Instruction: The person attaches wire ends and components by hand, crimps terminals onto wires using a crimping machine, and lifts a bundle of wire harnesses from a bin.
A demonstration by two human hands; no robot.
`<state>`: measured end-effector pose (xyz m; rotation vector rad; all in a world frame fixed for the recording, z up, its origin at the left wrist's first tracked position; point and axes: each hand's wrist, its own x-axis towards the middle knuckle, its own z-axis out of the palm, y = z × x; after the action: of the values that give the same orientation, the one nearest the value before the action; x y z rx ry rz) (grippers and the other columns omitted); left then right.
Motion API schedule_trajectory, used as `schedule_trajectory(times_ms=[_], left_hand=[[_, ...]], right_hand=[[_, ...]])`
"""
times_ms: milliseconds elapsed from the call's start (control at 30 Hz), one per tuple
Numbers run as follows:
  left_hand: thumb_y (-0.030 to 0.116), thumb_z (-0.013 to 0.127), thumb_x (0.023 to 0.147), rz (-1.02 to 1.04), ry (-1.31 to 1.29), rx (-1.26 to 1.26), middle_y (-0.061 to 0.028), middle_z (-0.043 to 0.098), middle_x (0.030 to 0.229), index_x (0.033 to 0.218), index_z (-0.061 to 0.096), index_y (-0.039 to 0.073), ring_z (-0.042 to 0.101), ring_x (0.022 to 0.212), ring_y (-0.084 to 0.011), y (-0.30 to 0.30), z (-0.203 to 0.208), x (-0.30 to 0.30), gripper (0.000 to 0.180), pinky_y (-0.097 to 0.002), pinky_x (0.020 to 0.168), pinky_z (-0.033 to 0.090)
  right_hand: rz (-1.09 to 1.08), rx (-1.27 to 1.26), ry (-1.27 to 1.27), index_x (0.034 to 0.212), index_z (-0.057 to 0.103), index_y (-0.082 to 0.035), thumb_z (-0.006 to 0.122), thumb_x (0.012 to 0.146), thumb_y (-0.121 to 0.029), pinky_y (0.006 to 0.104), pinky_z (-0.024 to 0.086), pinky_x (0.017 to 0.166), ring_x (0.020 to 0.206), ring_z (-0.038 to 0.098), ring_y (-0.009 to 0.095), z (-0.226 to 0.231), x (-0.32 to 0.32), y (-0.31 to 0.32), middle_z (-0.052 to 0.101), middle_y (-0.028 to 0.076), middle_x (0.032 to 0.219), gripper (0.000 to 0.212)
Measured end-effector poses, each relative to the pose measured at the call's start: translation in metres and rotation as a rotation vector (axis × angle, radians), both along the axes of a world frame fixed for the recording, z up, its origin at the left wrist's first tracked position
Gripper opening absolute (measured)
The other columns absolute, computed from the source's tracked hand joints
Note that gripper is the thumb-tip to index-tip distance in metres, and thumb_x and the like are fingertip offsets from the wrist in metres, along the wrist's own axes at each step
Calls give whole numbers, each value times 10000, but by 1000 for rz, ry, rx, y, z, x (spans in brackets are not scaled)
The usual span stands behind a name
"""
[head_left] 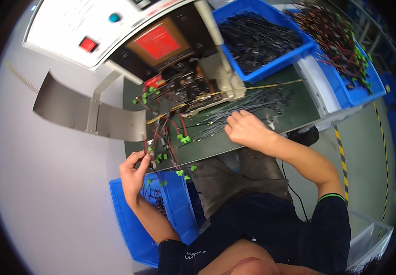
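My left hand [134, 170] is at the left front corner of the green work table, thumb and forefinger pinched on a thin wire. A blurred green connector [163, 183] hangs just below it. Beside that hand, red and black wires with green connectors [184, 138] trail over the table edge. My right hand [246, 128] is closed, fingers curled down over a loose spread of dark cables [262, 101]; what its fingertips grip, if anything, is hidden. Between and beyond my hands stands the machine's metal crimping-like mechanism [188, 87], with a brass-coloured strip [271, 86] running through it.
The white machine housing [78, 27] has a red switch and a teal button. A curved metal guard [69, 105] juts out left. Behind right, one blue bin [264, 73] holds black cables, another [367, 94] holds wires with green connectors. A blue bin [129, 229] sits below my left arm.
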<state>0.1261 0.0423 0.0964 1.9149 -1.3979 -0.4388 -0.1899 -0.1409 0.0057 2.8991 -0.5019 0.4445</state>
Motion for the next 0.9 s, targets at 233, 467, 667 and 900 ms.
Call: schedule_trajectory(times_ms=[233,467,667,900], left_hand=[[-120,665,849,110,463,-214,-144,690,875,961,621,-67,715,757,-240,61,40,6,131,-317,661,591],[-95,586,877,-26,590,8,-187,679,850,841,613,-88,716,736,-240,74,26,-10,45,-303,634,596],[-86,667,846,-441,502,-137,-163,693,966,874,714,-78,688,869,-222,25,-31,-78,56,-314,791,552],[0,608,970,17,1157,-212,-114,688,967,1069,622,-55,717,928,-213,-44,-84,-131,115,-279,778,608]], right_hand=[[-129,549,52,931,598,4,655,790,-70,506,514,794,890,652,385,35,-11,-16,635,193,882,169],[-90,1130,-98,942,575,22,505,1023,-201,467,483,817,972,624,413,45,-16,-19,649,207,1011,247],[-95,921,-375,945,585,20,500,1026,-171,440,480,870,1015,603,383,6,-6,-9,597,188,1160,224],[-96,1083,-568,950,611,25,551,997,-99,388,502,816,950,624,342,8,-27,44,609,159,1089,146]])
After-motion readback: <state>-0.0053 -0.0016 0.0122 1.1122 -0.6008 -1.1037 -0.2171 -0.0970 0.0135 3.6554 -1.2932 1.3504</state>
